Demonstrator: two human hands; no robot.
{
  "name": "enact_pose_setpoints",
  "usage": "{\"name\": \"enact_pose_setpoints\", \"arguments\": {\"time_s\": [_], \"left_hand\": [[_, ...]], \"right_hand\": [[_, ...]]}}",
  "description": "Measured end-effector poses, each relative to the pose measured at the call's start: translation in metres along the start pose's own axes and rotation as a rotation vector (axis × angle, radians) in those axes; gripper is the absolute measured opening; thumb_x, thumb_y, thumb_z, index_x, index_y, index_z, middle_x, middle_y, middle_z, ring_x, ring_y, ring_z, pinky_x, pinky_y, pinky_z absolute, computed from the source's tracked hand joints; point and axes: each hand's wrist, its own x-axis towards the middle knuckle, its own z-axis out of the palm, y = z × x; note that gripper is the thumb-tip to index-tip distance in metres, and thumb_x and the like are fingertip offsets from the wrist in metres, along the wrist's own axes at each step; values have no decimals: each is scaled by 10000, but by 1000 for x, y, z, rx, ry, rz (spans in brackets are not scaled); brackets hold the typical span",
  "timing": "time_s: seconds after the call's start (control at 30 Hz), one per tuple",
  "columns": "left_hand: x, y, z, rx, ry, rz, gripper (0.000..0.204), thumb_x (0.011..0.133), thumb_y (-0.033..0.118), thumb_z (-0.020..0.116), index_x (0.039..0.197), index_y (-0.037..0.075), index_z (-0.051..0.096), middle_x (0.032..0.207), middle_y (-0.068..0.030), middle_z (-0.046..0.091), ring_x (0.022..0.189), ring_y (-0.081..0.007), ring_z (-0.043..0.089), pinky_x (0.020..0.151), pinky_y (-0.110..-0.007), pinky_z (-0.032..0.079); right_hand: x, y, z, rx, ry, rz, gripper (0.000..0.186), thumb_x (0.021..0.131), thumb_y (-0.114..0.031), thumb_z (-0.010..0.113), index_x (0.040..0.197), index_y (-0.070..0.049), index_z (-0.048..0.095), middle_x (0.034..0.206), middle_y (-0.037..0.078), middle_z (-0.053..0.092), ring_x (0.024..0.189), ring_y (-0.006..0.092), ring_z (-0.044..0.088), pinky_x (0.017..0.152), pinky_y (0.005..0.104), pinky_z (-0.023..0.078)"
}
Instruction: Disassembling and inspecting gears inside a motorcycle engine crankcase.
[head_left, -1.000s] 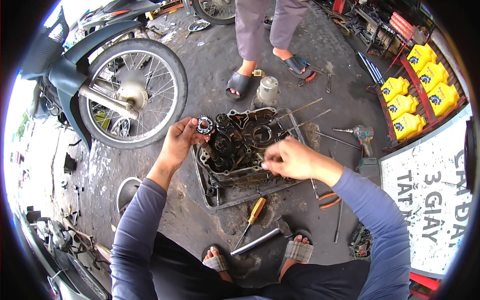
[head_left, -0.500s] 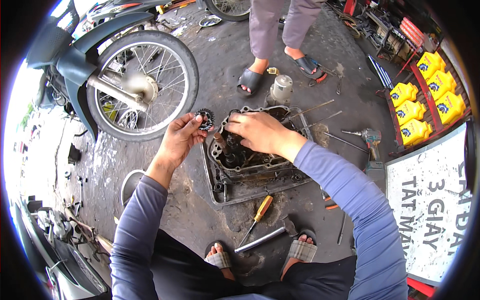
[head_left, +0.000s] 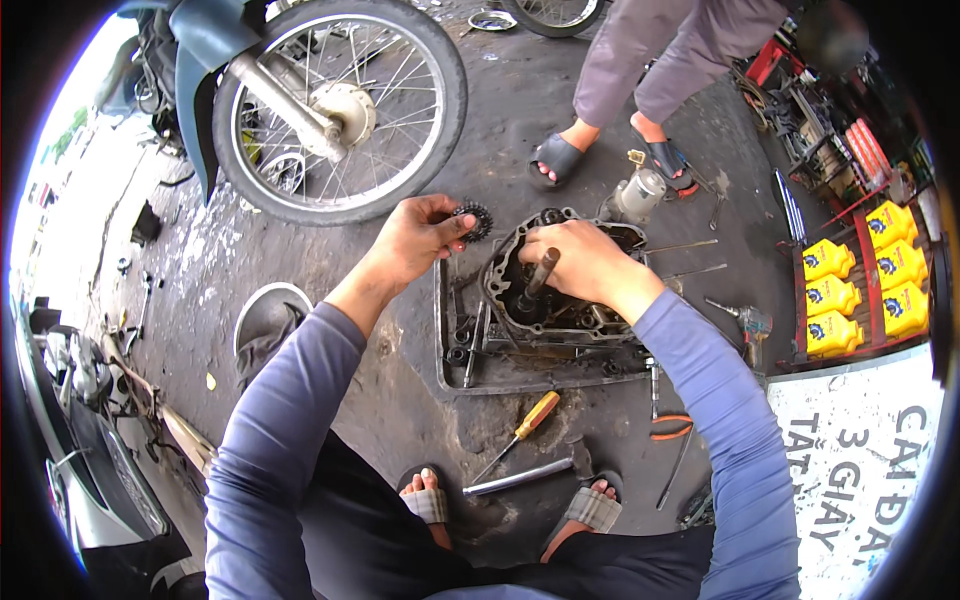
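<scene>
Pinched between the thumb and fingers of my left hand point(head_left: 405, 245) is a small dark toothed gear point(head_left: 476, 221), held up just left of the engine case. My right hand point(head_left: 585, 262) reaches down into the open engine crankcase point(head_left: 500, 300), its fingers bent and close together. The fingertips are sunk inside the case, so what they grip or touch is hidden. A brownish metal shaft point(head_left: 540, 275) stands tilted up out of the case, right in front of my right fingers. The case rests on a shallow metal tray point(head_left: 500, 386) on the ground.
A screwdriver point(head_left: 536, 414) and a hammer point(head_left: 520, 478) lie by my feet. Orange-handled pliers point(head_left: 670, 428) and a cordless driver point(head_left: 750, 322) lie to the right. A motorcycle wheel point(head_left: 452, 110) is at the upper left; another person's sandalled foot point(head_left: 556, 158) stands beyond the case.
My view has shifted, so the case sits farther right in it. The gear stays in my left hand, and my right hand has stayed inside the case, now closer behind the shaft.
</scene>
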Motion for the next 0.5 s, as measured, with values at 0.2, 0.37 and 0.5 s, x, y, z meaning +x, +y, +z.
{"name": "enact_pose_setpoints", "arguments": {"time_s": [0.2,0.37,0.5], "left_hand": [[3,-9,-3,79,67,-49,217,879,233,708,957,43,637,811,23,605,683,-54,560,597,-194,428],[8,-16,-4,104,83,29,264,846,209,731,914,-34,653,707,-52,631,628,-110,568,604,-287,464],[10,-23,-3,162,74,16,272,835,201,731,931,-42,655,694,-78,638,631,-120,581,629,-304,473]], "right_hand": [[5,-7,-11,40,1,-32,130,724,-100,652,846,-64,631,884,105,614,826,341,631,707,453,512],[9,-12,-12,32,-78,19,253,689,-78,711,918,-21,620,945,116,613,877,347,619,739,439,501],[15,-14,-20,104,-48,-28,261,666,-29,715,904,2,614,911,123,595,860,349,608,752,431,491]]}}
